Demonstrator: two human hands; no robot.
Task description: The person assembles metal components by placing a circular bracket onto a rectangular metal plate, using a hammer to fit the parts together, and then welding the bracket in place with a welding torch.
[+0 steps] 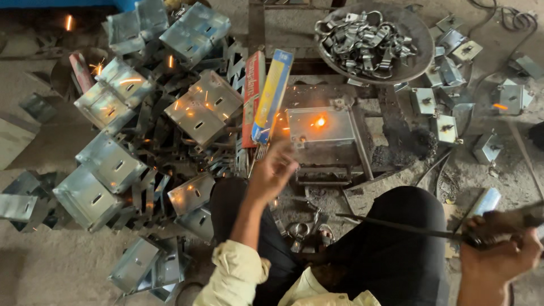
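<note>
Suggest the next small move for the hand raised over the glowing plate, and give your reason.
Probably the left hand should hold back a moment before touching the metal plate: a weld spot on it glows orange, and sparks lie scattered over the stacked steel brackets. The hand hovers open just short of the plate, while the right hand grips the electrode holder off to the side.

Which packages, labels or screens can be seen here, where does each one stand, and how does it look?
Red box: long, flat carton standing on edge left of the glowing metal plate, red with white print.
Blue and yellow box: long, flat carton leaning against the red one's right side, just above the left hand.
No screens or signs show.
</note>
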